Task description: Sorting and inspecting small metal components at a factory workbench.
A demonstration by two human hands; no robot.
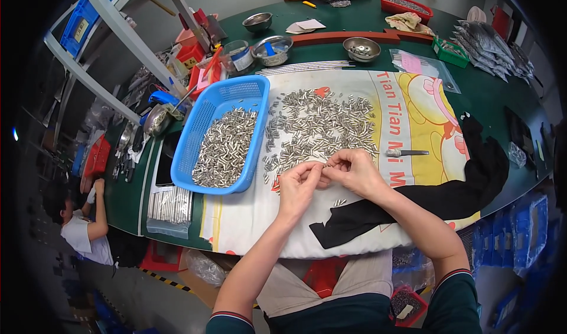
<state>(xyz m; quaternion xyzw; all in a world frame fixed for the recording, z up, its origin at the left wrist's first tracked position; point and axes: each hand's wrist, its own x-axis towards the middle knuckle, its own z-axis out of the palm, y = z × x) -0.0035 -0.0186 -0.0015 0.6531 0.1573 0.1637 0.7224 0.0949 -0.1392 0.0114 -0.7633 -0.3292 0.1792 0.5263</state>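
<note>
Both hands meet over the near edge of the printed cloth [354, 216] spread on the green table [502, 98]. The left hand [298, 186] and right hand [354, 171] have their fingertips pinched together on a small metal pin [323, 166] held between them, fingers nearly closed around it; whether each hand holds a separate piece cannot be told. The step in hand appears to be joining or checking one pin taken from the loose heap of pins [319, 130] just beyond the hands. A few stray pins [338, 202] lie on the cloth beneath the wrists. The blue basket [204, 121] to the left, partly filled with like pieces, looks the likely receiving place; the next move would call for a steady pinch and a short carry leftward. A small knife-like tool [407, 152] rests to the right, untouched.
</note>
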